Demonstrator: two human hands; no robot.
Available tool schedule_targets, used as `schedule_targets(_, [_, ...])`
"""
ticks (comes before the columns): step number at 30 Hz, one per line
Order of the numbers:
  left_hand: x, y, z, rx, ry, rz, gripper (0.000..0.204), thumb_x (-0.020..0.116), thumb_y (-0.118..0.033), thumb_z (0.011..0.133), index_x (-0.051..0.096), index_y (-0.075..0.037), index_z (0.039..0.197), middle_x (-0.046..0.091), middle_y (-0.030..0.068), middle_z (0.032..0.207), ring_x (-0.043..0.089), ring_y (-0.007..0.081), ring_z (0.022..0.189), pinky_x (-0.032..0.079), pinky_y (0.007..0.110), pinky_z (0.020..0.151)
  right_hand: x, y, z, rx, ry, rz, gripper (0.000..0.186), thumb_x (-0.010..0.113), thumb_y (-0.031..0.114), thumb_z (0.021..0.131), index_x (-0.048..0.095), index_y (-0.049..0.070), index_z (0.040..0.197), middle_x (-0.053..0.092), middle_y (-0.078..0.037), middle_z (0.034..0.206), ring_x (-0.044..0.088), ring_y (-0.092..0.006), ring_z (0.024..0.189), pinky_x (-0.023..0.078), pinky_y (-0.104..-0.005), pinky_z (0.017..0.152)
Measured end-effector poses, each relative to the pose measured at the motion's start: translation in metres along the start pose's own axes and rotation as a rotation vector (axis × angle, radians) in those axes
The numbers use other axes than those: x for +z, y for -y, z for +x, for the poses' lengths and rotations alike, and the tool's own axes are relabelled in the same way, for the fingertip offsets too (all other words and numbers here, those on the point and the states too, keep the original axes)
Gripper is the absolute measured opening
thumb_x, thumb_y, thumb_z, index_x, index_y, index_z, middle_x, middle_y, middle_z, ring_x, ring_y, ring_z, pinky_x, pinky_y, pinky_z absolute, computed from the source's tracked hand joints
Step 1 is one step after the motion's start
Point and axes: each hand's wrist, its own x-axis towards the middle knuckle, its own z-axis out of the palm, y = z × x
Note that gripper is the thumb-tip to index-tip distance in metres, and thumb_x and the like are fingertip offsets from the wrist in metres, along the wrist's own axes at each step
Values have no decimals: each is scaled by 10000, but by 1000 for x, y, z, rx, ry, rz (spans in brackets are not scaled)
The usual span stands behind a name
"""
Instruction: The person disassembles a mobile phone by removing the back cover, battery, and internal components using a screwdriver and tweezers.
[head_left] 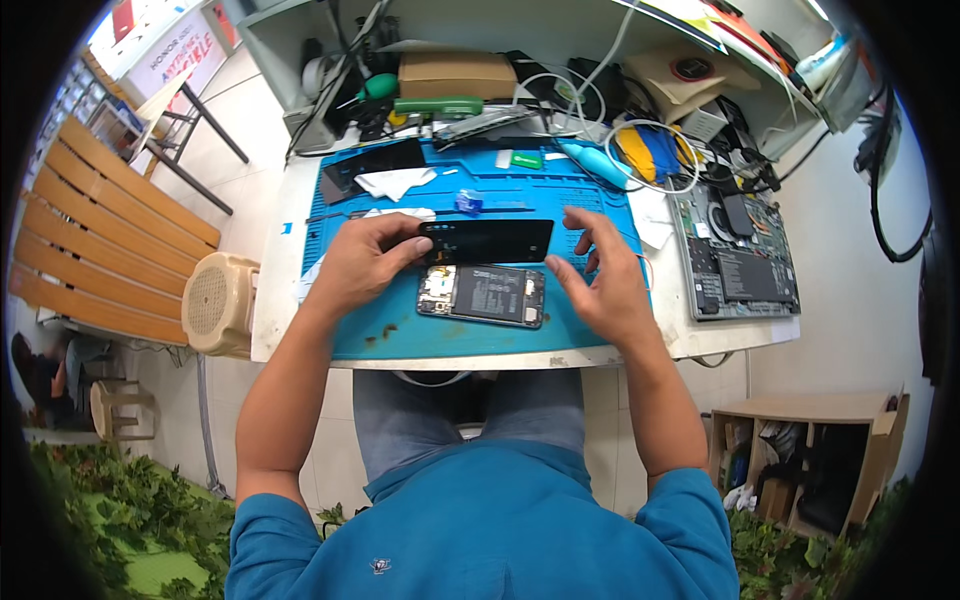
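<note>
My left hand (372, 258) pinches the left end of a glossy black phone back cover (487, 242), thumb on its near face. The cover is tilted up on its long edge, just beyond an opened phone (482, 296). That phone lies face down on the blue repair mat (385, 340), its dark battery and inner parts exposed. At the cover's right end, my right hand (600, 278) is open, fingers apart. Its thumb tip is at the lower right corner; whether it touches cannot be made out.
A small blue object (468, 202) and white tissue (396, 183) lie farther back on the mat. An opened laptop (745, 255) lies at the right. Cables, a cardboard box (457, 75) and tools crowd the back. A plastic stool (218, 305) stands left of the table.
</note>
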Motion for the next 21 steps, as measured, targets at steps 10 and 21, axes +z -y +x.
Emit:
schedule_targets(10, [-9,-3,-12,22,69,-36,245,830,-75,1045,828,9,1275,850,57,1123,789,128,1050,638,312,984,15,-5,4,84,30,224,170,836,29,977,801,19,1143,838,-113,1041,782,-208,851,572,-306,705])
schedule_targets(21, [-12,-33,-24,260,306,284,712,1020,-179,767,761,-93,1425,724,116,1451,750,291,1240,629,423,1085,4,3,-31,-197,88,36,284,831,-75,870,800,33,1131,797,-133,1203,802,-332,1087,652,-402,922])
